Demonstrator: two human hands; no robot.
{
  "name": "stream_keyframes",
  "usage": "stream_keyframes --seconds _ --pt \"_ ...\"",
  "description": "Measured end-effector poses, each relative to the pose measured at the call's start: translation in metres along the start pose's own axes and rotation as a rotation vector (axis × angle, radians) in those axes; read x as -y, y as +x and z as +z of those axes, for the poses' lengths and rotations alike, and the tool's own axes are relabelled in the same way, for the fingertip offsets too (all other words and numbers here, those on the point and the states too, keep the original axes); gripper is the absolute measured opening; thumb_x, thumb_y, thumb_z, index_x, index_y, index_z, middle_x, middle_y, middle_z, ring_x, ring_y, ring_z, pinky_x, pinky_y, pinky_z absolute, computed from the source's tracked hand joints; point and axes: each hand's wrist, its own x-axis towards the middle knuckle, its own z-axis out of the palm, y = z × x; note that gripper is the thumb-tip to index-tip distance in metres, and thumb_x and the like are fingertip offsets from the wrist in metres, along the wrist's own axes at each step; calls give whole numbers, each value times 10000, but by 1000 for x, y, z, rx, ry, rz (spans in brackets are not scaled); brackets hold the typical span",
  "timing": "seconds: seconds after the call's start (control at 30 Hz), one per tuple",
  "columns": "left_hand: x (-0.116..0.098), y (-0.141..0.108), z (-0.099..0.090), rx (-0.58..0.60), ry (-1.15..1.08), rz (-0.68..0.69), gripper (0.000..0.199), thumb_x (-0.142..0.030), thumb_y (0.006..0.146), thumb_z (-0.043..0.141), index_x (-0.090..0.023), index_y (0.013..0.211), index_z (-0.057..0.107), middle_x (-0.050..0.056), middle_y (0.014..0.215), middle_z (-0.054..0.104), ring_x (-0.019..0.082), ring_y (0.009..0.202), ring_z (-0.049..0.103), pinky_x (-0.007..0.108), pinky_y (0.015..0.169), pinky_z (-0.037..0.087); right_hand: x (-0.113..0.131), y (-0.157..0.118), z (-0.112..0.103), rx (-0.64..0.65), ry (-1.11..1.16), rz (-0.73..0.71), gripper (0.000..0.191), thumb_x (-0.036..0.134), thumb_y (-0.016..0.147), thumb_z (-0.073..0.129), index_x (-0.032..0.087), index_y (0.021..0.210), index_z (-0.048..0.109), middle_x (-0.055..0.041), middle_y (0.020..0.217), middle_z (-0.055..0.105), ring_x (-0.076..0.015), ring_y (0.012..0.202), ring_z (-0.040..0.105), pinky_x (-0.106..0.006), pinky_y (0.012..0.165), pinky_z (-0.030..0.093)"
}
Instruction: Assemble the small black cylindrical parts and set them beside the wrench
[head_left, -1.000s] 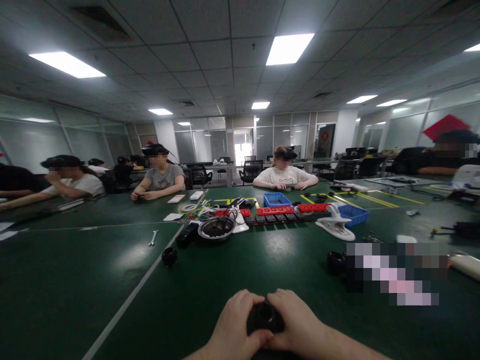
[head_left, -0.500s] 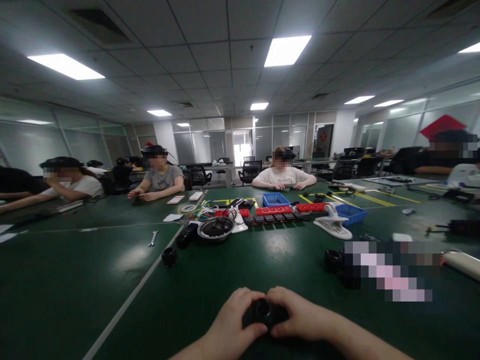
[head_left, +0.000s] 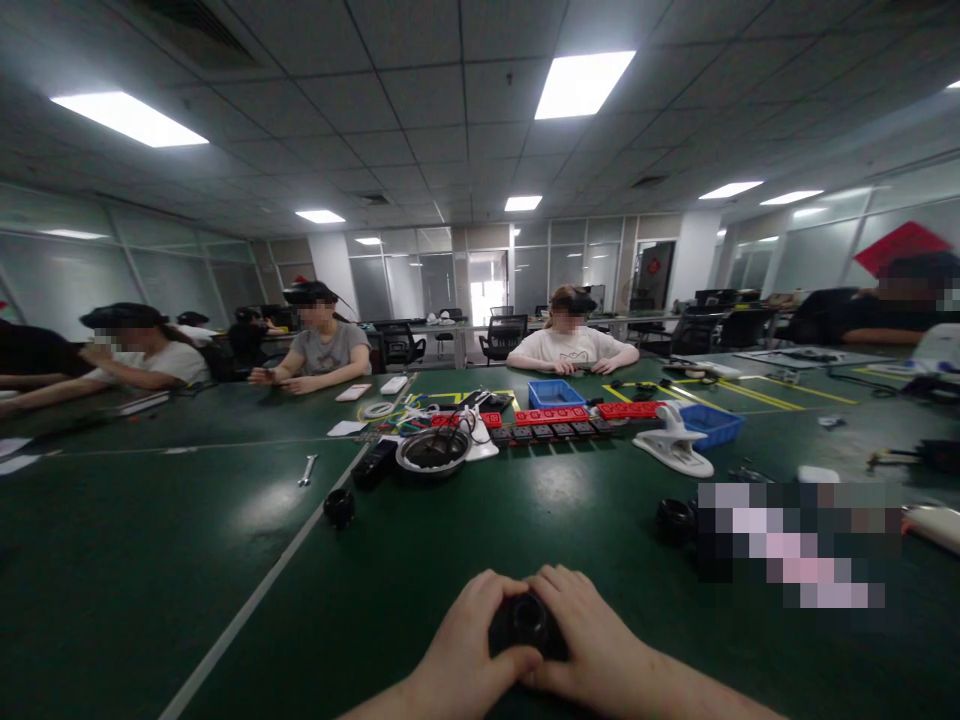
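Observation:
A round black part [head_left: 529, 617] with a ring-like opening on top is at the near edge of the green table. My left hand [head_left: 474, 640] curves round its left side, thumb across the front. Round the right side wraps my right hand [head_left: 589, 635], its fingers over the top and right of the part. The fingertips of both hands nearly meet behind it, and the thumbs come together in front. The lower portion of the black part is dark and partly hidden by the hands.
On the green table [head_left: 450, 540] lie a small black round part [head_left: 340, 508], a wrench [head_left: 307, 470], a metal bowl [head_left: 433, 453], a white clamp [head_left: 673, 445], a blue bin [head_left: 553, 393] and red strips [head_left: 553, 415]. Several people sit around, one person [head_left: 572, 345] directly across.
My right hand has closed further over the top and right side of the black part. The camera view has tilted slightly. Across the table, the person in grey has shifted their hands.

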Motion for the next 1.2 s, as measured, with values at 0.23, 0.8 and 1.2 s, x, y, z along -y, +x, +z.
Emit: stream_keyframes --seconds 0.23,0.8,1.2 --pt "1 1 -1 37 -45 38 375 -161 655 621 -223 1014 532 3 966 532 172 904 477 273 792 368 -13 3 -25 219 265 -82 370 233 605 683 152 946 566 -26 926 516 -174 886 473 -268 770 365" --pt "-1 -3 1 -20 10 -27 368 -189 623 647 -202 967 519 15 967 521 180 905 476 277 793 371 1 -2 -5 42 34 -27 565 452 551 691 175 1017 530 -59 962 535 -228 866 465 -350 769 342" --pt "7 1 -1 -33 105 91 668 -411 618 670 -201 1188 394 109 1214 418 280 1120 379 419 947 321 -12 3 -4 93 141 -50 466 440 591 679 181 963 570 -47 952 540 -211 873 469 -332 791 351"
